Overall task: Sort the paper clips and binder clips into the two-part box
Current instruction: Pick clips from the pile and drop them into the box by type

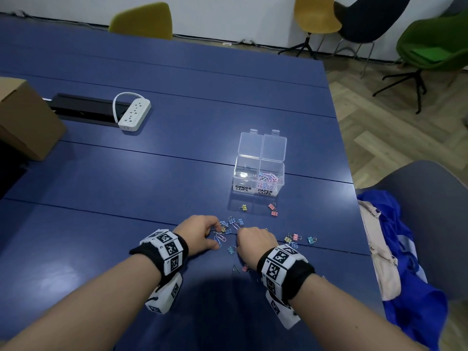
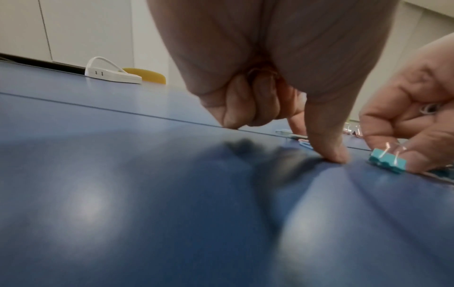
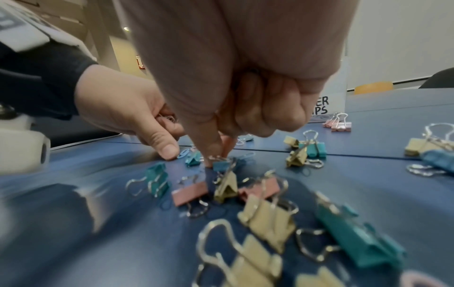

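The clear two-part box [image 1: 259, 176] stands open mid-table. Its right half, labelled PAPER CLIPS, holds coloured paper clips [image 1: 269, 179]; the BINDER CLIPS half looks empty. Small pastel binder clips [image 1: 293, 238] and paper clips [image 1: 219, 240] lie scattered in front of the box. My left hand [image 1: 216, 235] has its thumb on the table [image 2: 336, 155] and curls its fingers around paper clips [image 3: 168, 118]. My right hand [image 1: 239, 233] pinches down with thumb and forefinger [image 3: 217, 153] among the clips beside a blue binder clip [image 3: 221, 166], a wire clip tucked in its curled fingers [image 2: 428, 108].
A white power strip [image 1: 134, 112] and a black cable tray [image 1: 83, 110] sit at the back left, beside a cardboard box [image 1: 22, 117]. Blue and beige cloth [image 1: 395, 249] lies on a grey chair at the table's right edge [image 1: 354, 198]. Chairs stand beyond.
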The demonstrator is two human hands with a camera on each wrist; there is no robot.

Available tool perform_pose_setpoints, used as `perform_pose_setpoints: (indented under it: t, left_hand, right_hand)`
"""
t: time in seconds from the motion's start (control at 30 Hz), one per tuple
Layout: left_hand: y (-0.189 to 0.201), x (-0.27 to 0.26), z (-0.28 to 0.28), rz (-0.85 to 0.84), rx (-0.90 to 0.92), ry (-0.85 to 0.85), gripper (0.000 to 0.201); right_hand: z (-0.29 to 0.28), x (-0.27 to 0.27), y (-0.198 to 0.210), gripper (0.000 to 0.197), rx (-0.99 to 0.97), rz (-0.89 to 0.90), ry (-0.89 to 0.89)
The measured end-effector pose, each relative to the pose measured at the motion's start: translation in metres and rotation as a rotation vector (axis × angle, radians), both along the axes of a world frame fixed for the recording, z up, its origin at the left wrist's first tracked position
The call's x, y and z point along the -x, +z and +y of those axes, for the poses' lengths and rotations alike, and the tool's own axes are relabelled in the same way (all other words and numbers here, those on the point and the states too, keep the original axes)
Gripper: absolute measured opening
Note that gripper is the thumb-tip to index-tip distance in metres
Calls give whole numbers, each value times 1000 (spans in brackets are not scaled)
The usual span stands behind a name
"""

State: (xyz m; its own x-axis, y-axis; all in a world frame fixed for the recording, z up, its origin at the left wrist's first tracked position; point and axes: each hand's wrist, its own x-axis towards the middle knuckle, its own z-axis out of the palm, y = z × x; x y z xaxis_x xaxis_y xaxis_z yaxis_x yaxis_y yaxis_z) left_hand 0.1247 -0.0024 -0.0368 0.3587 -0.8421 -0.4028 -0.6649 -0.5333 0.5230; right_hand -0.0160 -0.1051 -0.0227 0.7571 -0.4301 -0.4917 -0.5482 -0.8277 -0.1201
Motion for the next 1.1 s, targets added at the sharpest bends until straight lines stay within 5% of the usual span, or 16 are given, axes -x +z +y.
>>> perform_pose_setpoints:
  t: [0.4, 0.73, 1.1]
  left_hand:
    - [1, 7, -6, -118, -9, -40, 31]
    - [7, 10, -10, -204, -76, -159, 10]
    - [13, 16, -14, -356, -161, -318, 14]
  right_hand:
    - [-14, 25, 2, 53, -41, -94, -130]
    - [-14, 18, 2, 20, -7, -100, 72]
    - [-10, 15, -6, 18, 76, -22, 208]
